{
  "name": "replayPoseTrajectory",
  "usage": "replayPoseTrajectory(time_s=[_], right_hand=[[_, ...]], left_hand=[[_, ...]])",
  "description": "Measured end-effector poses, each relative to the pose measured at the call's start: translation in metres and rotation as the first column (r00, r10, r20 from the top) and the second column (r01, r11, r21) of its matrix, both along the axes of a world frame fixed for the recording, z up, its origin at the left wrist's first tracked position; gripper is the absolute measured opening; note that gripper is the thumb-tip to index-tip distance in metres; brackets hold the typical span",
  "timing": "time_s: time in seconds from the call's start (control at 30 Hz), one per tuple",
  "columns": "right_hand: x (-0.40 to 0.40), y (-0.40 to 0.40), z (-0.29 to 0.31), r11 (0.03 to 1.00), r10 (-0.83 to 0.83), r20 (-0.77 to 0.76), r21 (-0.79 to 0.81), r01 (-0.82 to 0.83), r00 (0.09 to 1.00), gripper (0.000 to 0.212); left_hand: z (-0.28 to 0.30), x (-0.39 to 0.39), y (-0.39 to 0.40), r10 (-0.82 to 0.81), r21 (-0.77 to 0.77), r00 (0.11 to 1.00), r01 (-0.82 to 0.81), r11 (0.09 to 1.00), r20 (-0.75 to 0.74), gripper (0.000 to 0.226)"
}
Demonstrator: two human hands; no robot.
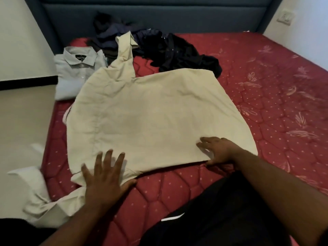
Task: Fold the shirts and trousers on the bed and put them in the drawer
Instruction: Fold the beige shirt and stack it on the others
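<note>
Cream shirt [156, 114] spread flat mid-fold, left hand [104, 176] at 7 o'clock and right hand [216, 150] at 5 pressing flat-fingered; next, probably fold sleeve in.

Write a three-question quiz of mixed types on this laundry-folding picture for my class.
1. True or false: both hands lie flat on the cream shirt.
2. Which garment is already folded? A) grey collared shirt B) dark clothes pile C) cream shirt
3. Fill in: the cream shirt is spread on a ____ mattress.

Key
1. True: left hand and right hand press its near edge, fingers straight.
2. A, lying at the mattress's left edge.
3. Red.
</note>
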State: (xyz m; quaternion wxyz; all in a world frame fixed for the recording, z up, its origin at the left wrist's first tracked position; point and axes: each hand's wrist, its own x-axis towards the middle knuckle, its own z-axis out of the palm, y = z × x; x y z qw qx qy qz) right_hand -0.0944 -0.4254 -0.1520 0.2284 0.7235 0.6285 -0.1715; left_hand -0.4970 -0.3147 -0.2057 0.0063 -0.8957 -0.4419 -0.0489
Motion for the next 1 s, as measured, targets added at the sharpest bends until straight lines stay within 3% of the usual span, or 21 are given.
replayPoseTrajectory(time_s=[0.1, 0.17, 0.23, 0.37, 0.5, 0.6, 0.67, 0.73, 0.77, 0.83, 0.87, 0.9, 0.93, 0.97, 1.0], right_hand=[[-0.017, 0.007, 0.004, 0.991, 0.084, 0.028, 0.102, -0.086, 0.996, 0.049], [-0.017, 0.016, 0.013, 0.978, -0.012, 0.053, 0.209, 0.001, 0.999, 0.031], [-0.011, 0.029, 0.024, 0.94, -0.133, 0.048, 0.323, 0.111, 0.99, 0.024], [0.016, 0.081, 0.047, 0.885, -0.269, 0.064, 0.41, 0.22, 0.961, 0.022], [0.051, 0.149, 0.052, 0.894, -0.318, 0.104, 0.363, 0.262, 0.942, 0.031], [0.069, 0.196, 0.038, 0.928, -0.304, 0.157, 0.272, 0.255, 0.94, 0.033], [0.067, 0.21, 0.025, 0.943, -0.276, 0.236, 0.253, 0.215, 0.932, 0.038], [0.053, 0.215, 0.008, 0.918, -0.278, 0.19, 0.34, 0.202, 0.941, 0.042], [0.04, 0.214, -0.002, 0.887, -0.279, 0.107, 0.411, 0.213, 0.954, 0.043], [0.008, 0.202, -0.021, 0.814, -0.22, -0.054, 0.541, 0.214, 0.974, 0.038], [-0.012, 0.196, -0.029, 0.782, -0.168, -0.099, 0.593, 0.194, 0.981, 0.034], [-0.027, 0.187, -0.038, 0.762, -0.131, -0.124, 0.622, 0.18, 0.984, 0.031], [-0.044, 0.181, -0.045, 0.751, -0.108, -0.136, 0.638, 0.17, 0.985, 0.032], [-0.053, 0.175, -0.051, 0.763, -0.108, -0.133, 0.624, 0.168, 0.985, 0.035], [-0.059, 0.17, -0.054, 0.786, -0.121, -0.12, 0.594, 0.169, 0.985, 0.04]], left_hand=[[0.004, -0.017, 0.002, 0.06, -0.033, 0.996, -0.057, 0.998, 0.067, 0.076], [0.013, -0.009, 0.017, 0.013, 0.033, 0.984, -0.019, 0.999, 0.18, 0.052], [0.034, 0.006, 0.045, -0.048, 0.132, 0.975, 0.019, 0.991, 0.216, 0.044], [0.08, 0.043, 0.136, -0.153, 0.213, 0.988, 0.149, 0.966, 0.003, 0.064], [0.123, 0.084, 0.226, -0.177, 0.084, 0.925, 0.217, 0.973, -0.335, 0.057], [0.118, 0.109, 0.276, -0.171, 0.019, 0.879, 0.2, 0.98, -0.444, 0.066], [0.108, 0.121, 0.286, -0.142, -0.062, 0.918, 0.128, 0.99, -0.371, 0.081], [0.106, 0.113, 0.275, -0.079, -0.082, 0.996, 0.075, 0.994, -0.051, 0.082], [0.102, 0.097, 0.266, -0.067, -0.011, 0.984, 0.07, 0.998, 0.165, 0.075], [0.086, 0.049, 0.238, 0.011, 0.198, 0.87, -0.125, 0.972, 0.493, 0.051], [0.075, 0.018, 0.221, 0.16, 0.176, 0.784, -0.324, 0.929, 0.6, 0.045], [0.061, -0.009, 0.207, 0.403, -0.008, 0.629, -0.534, 0.846, 0.664, 0.048], [0.049, -0.035, 0.196, 0.669, -0.292, 0.396, -0.677, 0.676, 0.629, 0.056], [0.035, -0.052, 0.188, 0.857, -0.533, 0.188, -0.714, 0.455, 0.479, 0.067], [0.027, -0.064, 0.185, 0.94, -0.661, 0.065, -0.695, 0.283, 0.335, 0.078]])
